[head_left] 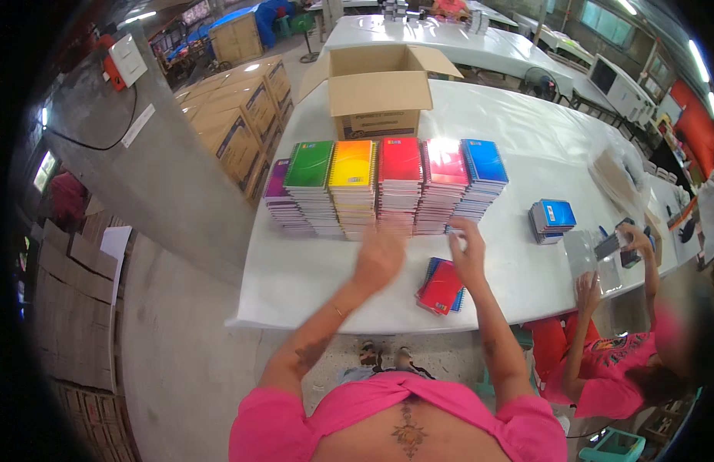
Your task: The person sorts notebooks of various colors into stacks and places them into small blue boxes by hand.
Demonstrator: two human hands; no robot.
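White tables (pixel 526 146) stand on grey concrete floor (pixel 180 346) under ceiling strip lights (pixel 699 61).

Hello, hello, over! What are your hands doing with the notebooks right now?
Left hand open, blurred, at the notebook stacks. Right hand open, empty, above the red notebook. Nothing in the way.

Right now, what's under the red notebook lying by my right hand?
A blue notebook peeks out beneath the red notebook, near the right hand. Anything deeper in that pile is covered.
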